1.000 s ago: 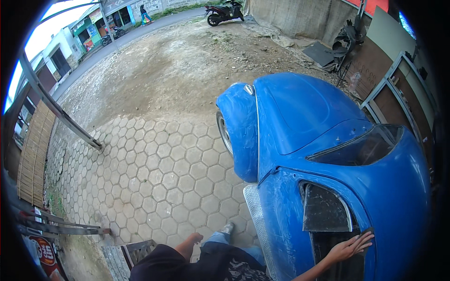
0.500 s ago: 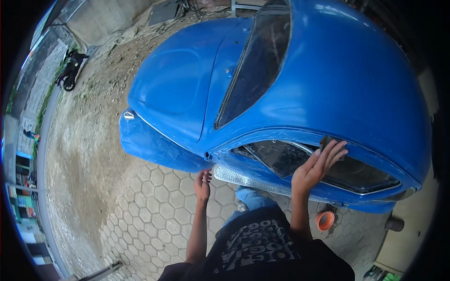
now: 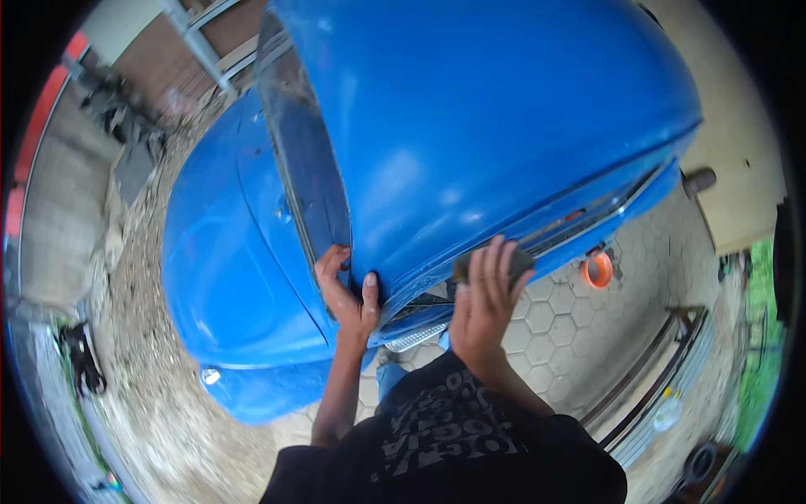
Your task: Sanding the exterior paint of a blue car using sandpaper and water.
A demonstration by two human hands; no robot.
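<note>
My left hand (image 3: 348,294) grips the pillar beside the windscreen (image 3: 306,181) of the blue car (image 3: 470,126). My right hand (image 3: 485,298) presses a dark sanding block (image 3: 491,263) flat against the roof edge above it.

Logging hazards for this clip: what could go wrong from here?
1. The left hand curls over the windscreen pillar of the blue car; a slipped grip could drag fingers along that edge.
2. The right hand presses a dark pad on the curved roof edge; it may skid off and mar paint.
3. An orange cup sits on the paving nearby, easily kicked.
</note>
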